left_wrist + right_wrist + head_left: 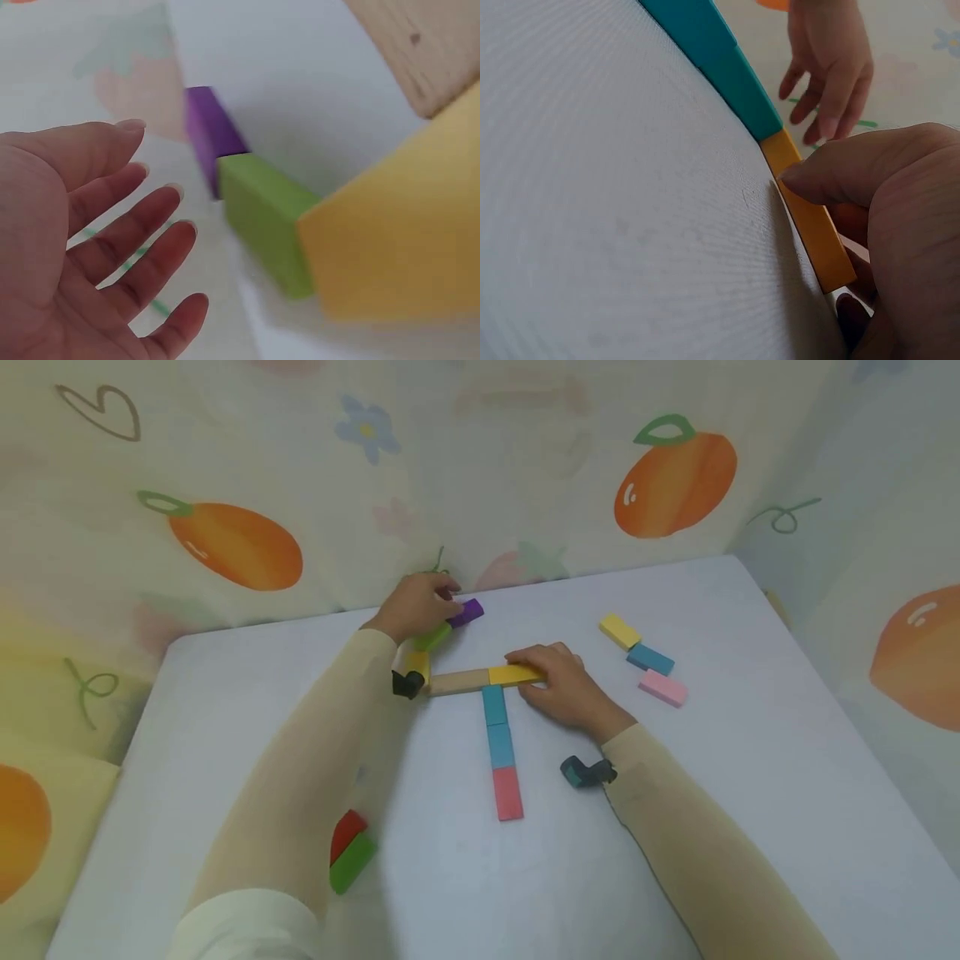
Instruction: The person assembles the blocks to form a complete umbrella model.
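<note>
Right hand (566, 687) pinches the yellow block (512, 675) — it lies between thumb (821, 174) and fingers (851, 222), abutting the natural-wood block (459, 682) — left hand (415, 607), fingers loosely spread, hangs beside the purple block (469, 612)

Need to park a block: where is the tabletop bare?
Bare tabletop lies right of the pink block and left of the left sleeve. The far middle is crowded: the left hand is beside the purple block and lime block, and the right hand grips a yellow block.
</note>
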Available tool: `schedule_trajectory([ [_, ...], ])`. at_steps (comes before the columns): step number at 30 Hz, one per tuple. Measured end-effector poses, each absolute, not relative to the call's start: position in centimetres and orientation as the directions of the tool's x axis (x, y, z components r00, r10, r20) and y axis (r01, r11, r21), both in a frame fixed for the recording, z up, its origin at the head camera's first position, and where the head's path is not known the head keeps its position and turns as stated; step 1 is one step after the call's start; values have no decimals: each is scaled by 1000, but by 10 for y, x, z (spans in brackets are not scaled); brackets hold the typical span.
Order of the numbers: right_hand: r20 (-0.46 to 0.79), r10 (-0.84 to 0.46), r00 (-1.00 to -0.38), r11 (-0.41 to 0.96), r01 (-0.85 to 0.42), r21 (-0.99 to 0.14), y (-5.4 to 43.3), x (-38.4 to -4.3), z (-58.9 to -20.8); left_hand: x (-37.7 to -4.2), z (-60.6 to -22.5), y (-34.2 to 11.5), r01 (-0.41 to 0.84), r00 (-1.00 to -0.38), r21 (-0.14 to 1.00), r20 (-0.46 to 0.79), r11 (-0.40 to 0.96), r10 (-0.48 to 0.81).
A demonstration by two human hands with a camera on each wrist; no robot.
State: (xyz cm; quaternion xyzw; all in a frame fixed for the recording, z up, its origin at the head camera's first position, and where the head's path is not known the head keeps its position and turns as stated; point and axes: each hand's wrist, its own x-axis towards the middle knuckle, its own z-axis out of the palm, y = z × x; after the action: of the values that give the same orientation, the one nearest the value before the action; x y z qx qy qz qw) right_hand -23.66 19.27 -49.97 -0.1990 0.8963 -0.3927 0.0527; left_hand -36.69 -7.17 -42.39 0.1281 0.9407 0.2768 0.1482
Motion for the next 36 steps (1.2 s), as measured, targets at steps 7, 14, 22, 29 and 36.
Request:
schedule_trajectory([
  [7, 27, -373, -927, 620, -271, -736, 195, -236, -500, -329, -399, -102, 195, -943, 652, -81, 733, 322],
  [14, 17, -354, -935, 644, -257, -720, 216, -246, -507, -285, -397, -109, 264, -947, 657, 37, 706, 319],
  [22, -18, -305, -952, 698, -211, -684, 241, -250, -505, -220, -417, -73, 368, -901, 610, 47, 702, 431],
  [29, -21, -284, -959, 735, -204, -647, 270, -240, -497, -159, -444, -40, 560, -768, 513, 28, 651, 640],
  [36, 102, -222, -970, 733, -235, -639, 316, -226, -481, -133, -462, -20, 617, -721, 501, 50, 607, 691],
])
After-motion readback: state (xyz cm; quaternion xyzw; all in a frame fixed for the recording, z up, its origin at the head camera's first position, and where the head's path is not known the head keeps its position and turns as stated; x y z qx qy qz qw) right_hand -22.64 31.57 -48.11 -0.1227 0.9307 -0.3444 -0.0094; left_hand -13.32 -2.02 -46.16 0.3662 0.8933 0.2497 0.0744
